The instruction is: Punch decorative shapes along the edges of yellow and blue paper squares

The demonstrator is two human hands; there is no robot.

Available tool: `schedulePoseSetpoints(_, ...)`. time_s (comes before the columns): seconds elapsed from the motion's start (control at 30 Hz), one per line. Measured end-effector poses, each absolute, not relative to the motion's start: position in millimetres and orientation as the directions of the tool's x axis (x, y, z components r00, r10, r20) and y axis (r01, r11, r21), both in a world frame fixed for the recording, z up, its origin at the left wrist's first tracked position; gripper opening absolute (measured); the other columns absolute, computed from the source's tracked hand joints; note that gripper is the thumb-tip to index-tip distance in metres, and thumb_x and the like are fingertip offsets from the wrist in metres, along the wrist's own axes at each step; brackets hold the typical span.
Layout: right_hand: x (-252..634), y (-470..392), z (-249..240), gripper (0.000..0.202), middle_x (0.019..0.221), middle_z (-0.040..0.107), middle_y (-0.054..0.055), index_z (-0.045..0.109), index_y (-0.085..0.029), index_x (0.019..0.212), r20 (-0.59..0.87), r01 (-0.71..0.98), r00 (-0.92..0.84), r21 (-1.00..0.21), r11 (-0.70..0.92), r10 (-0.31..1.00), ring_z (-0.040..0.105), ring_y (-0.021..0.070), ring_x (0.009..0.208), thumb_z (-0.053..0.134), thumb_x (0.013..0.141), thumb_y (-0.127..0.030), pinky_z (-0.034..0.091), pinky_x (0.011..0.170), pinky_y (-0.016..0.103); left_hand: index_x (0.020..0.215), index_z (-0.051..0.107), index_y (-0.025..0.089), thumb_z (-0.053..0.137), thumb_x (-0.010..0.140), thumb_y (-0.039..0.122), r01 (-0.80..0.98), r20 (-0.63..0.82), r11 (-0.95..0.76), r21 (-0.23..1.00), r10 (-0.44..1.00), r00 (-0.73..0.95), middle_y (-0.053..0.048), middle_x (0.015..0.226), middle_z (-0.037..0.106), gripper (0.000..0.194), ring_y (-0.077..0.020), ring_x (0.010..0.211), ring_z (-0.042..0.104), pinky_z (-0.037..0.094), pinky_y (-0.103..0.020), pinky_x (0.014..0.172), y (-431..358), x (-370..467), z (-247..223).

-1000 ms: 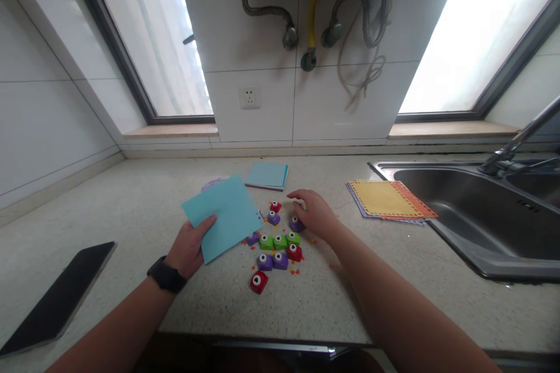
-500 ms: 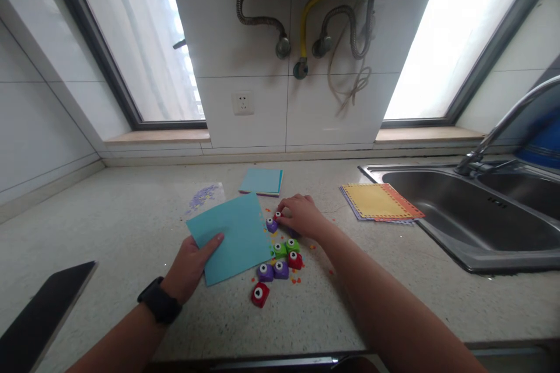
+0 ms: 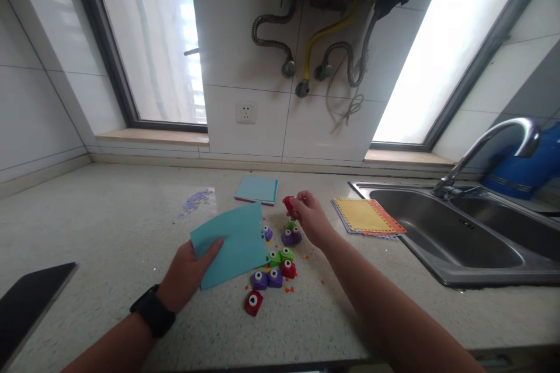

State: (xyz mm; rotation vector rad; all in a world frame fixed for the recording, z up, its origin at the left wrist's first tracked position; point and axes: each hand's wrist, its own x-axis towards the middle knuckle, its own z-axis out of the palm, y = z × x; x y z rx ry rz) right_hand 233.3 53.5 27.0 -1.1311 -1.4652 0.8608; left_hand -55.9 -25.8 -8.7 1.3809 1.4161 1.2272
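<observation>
My left hand [image 3: 189, 268], with a dark watch on the wrist, grips a light-blue sheet of paper [image 3: 236, 245] by its left side, thumb on top. Just beyond the sheet's right edge, my right hand [image 3: 310, 215] pinches a red craft punch [image 3: 289, 205] above the counter. Under and in front of that hand stand several more punches: a purple pair [image 3: 291, 236], a lone purple punch [image 3: 267, 233] at the paper's edge, a green pair [image 3: 280, 256], a red one [image 3: 289, 268], two purple ones [image 3: 267, 278] and a red one [image 3: 254, 302] nearest me. Small orange paper bits lie among them.
Behind the sheet is a stack of blue paper [image 3: 256, 189]; purple scraps [image 3: 196, 201] lie to its left. Yellow and orange sheets with punched borders [image 3: 365, 215] rest beside the steel sink [image 3: 441, 233]. A black flat object [image 3: 32, 309] sits at left.
My right hand has lifted the red punch off the counter from beside the lone purple one. The left hand still holds the blue sheet. The camera view has tilted and shifted.
</observation>
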Motion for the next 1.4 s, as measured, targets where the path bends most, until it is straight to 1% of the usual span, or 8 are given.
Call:
schedulePoseSetpoints(0.1,233.1,46.2,50.7,0.035,0.08,0.064,0.001,0.038,-0.024,0.086,0.313,0.078,-0.06,-0.945,0.317,0.948,0.069,0.019,0.076,0.063,0.085,-0.05,0.053,0.069,0.033,0.1,0.074,0.02,0.069,0.088,0.049,0.328,0.207,-0.171,0.929,0.975,-0.078,-0.007,0.098,0.08,0.032,-0.03,0.093,0.074,0.058,-0.043,0.087,-29.0,-54.6,-10.2)
schedulePoseSetpoints(0.2,232.6,39.2,71.9,0.034,0.088,0.064,0.001,0.044,-0.024,0.087,0.36,-0.149,-0.156,-0.929,0.338,0.92,0.069,0.0187,0.083,0.072,0.083,-0.043,0.054,0.08,0.037,0.092,0.07,0.023,0.063,0.093,0.045,0.45,0.391,-0.329,0.83,0.919,-0.05,-0.003,0.087,0.073,0.023,-0.0242,0.082,0.07,0.055,-0.036,0.078,-31.2,-54.7,-12.0)
schedulePoseSetpoints(0.33,227.7,31.0,74.4,0.034,0.101,0.063,0.001,0.048,-0.025,0.091,0.545,-0.187,-0.165,-0.836,0.516,0.822,0.068,0.0161,0.089,0.079,0.081,-0.032,0.055,0.084,0.035,0.085,0.064,0.024,0.059,0.097,0.036,0.537,0.555,-0.465,0.704,0.832,-0.007,0.001,0.077,0.063,0.018,-0.0187,0.072,0.063,0.051,-0.03,0.072,-32.2,-55.5,-12.8)
schedulePoseSetpoints(0.4,224.5,27.0,64.7,0.038,0.107,0.064,0.002,0.052,-0.026,0.1,0.618,-0.186,-0.155,-0.785,0.591,0.771,0.067,0.0157,0.094,0.083,0.078,-0.024,0.055,0.086,0.034,0.087,0.063,0.023,0.058,0.097,0.031,0.558,0.612,-0.517,0.649,0.791,0.022,0.001,0.079,0.064,0.013,-0.0181,0.073,0.063,0.051,-0.029,0.072,-32.6,-55.2,-11.7)
schedulePoseSetpoints(0.5,222.4,18.9,48.6,0.04,0.103,0.067,0.003,0.058,-0.026,0.113,0.656,-0.161,-0.144,-0.754,0.637,0.741,0.068,0.0167,0.095,0.081,0.081,-0.021,0.057,0.087,0.035,0.091,0.064,0.023,0.057,0.097,0.024,0.587,0.68,-0.579,0.566,0.73,0.065,-0.001,0.083,0.067,0.01,-0.0183,0.076,0.064,0.051,-0.029,0.073,-33.8,-54.3,-9.1)
schedulePoseSetpoints(0.77,229.9,-4.4,45.6,0.051,0.117,0.067,0.007,0.064,-0.031,0.128,0.759,0.009,-0.301,-0.603,0.798,0.577,0.064,0.0228,0.11,0.079,0.082,-0.015,0.057,0.094,0.041,0.1,0.068,0.023,0.057,0.095,0.013,0.636,0.738,-0.652,0.412,0.649,0.187,-0.004,0.091,0.071,0.016,-0.02,0.082,0.067,0.053,-0.031,0.079,-35.5,-57.5,-11.2)
schedulePoseSetpoints(1.17,234.6,-2.4,46.4,0.053,0.118,0.068,0.008,0.063,-0.032,0.131,0.758,0.042,-0.343,-0.578,0.815,0.555,0.065,0.0245,0.107,0.078,0.082,-0.015,0.058,0.09,0.043,0.102,0.071,0.024,0.06,0.094,0.014,0.605,0.727,-0.653,0.455,0.665,0.17,-0.004,0.096,0.073,0.017,-0.0214,0.083,0.067,0.055,-0.035,0.082,-36.9,-62.0,-18.4)
schedulePoseSetpoints(1.4,234.9,0.4,43.4,0.051,0.117,0.068,0.008,0.063,-0.03,0.13,0.742,0.039,-0.354,-0.596,0.802,0.569,0.066,0.0232,0.106,0.077,0.082,-0.016,0.058,0.09,0.041,0.105,0.071,0.025,0.06,0.094,0.016,0.622,0.741,-0.656,0.429,0.649,0.172,-0.003,0.097,0.073,0.018,-0.0213,0.084,0.069,0.055,-0.035,0.082,-36.7,-61.9,-18.4)
